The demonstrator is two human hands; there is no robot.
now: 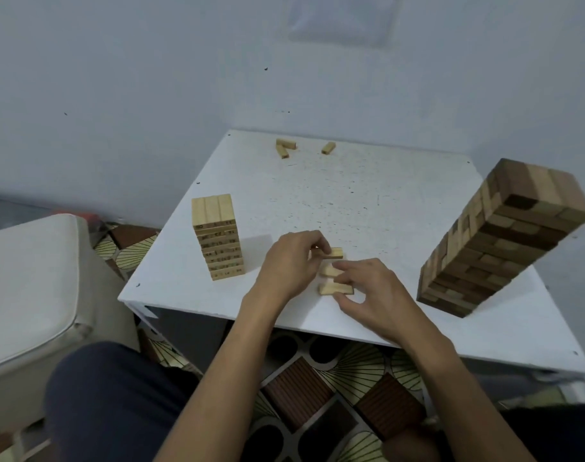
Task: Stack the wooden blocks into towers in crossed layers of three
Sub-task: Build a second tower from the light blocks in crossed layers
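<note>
Wooden blocks [329,271] on table [367,195], left hand [289,261] grip clamped on far block [337,252], right hand [374,295] grip clamped on near block [331,289]

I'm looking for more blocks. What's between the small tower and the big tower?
The head view shows the left hand pinching the far block, the right hand holding the near block, and a middle block between them.

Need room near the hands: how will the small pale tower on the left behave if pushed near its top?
The small pale tower is tall for its narrow base, so it likely tips. Its layers look merely stacked, so blocks may slide apart. Pushed low, it may slide on the table.
</note>
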